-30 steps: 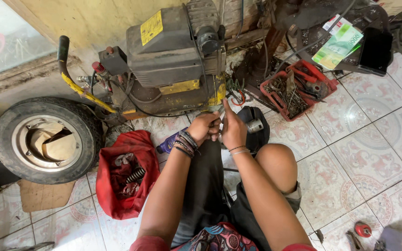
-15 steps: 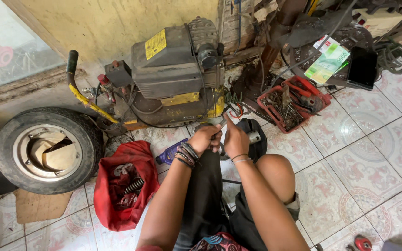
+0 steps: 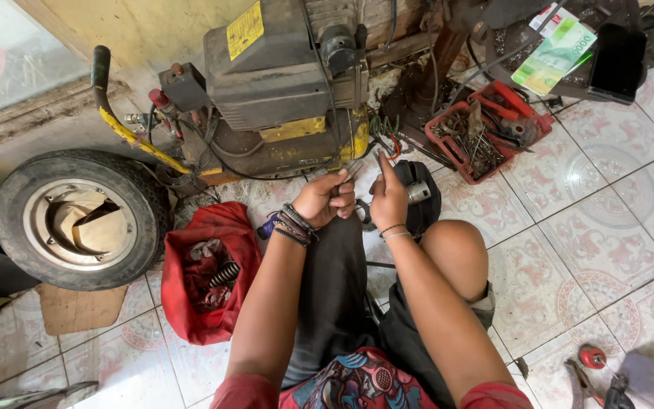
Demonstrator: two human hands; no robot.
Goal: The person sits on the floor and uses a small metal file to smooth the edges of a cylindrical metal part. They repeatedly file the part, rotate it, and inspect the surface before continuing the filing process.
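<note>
At the left of the frame a small wheel with a black tyre (image 3: pixel 77 220) lies flat on the floor, and just right of it a red cloth bag (image 3: pixel 206 273) gapes open, with a coil spring and dark metal parts inside. At centre, my left hand (image 3: pixel 325 198) has its fingers (image 3: pixel 342 198) curled tight around a thin metal tool (image 3: pixel 351 173), its tip poking up toward the yellow-and-grey compressor (image 3: pixel 281 83) against the wall. My right hand (image 3: pixel 387 201) sits just beside it, fingers closed with the thumb raised; what they pinch I cannot tell. Below the hands lies a black part with a silver fitting (image 3: pixel 418 193). To do this well, I judge I should keep both wrists braced close and work slowly. Farther right sits a red tray of tools (image 3: pixel 486 132), all on patterned floor tiles (image 3: pixel 607 242) in a cluttered workshop corner.
</note>
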